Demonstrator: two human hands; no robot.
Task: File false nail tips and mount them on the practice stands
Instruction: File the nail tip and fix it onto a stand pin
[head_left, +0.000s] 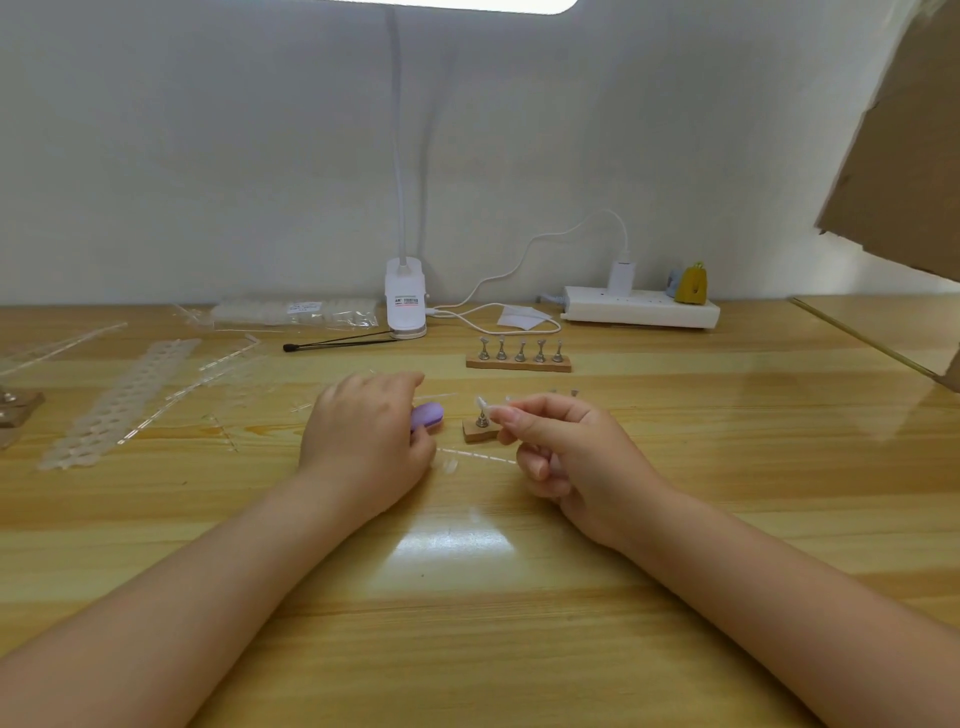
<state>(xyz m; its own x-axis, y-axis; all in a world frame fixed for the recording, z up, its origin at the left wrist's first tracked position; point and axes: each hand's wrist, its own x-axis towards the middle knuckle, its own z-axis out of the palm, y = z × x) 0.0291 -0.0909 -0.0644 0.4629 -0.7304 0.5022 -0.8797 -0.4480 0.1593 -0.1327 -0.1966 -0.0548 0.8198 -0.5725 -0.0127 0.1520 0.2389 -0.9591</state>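
A clear nail tip is pinched between the thumb and forefinger of the right hand, just above the metal holder of a small wooden stand on the desk. The left hand curls its fingers around a purple nail file beside it. Behind stands a second stand with five holders.

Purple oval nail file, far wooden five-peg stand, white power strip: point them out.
Purple oval nail file (430, 415), head view, exposed end.
Far wooden five-peg stand (518, 365), head view, wooden base.
White power strip (641, 312), head view, front face.
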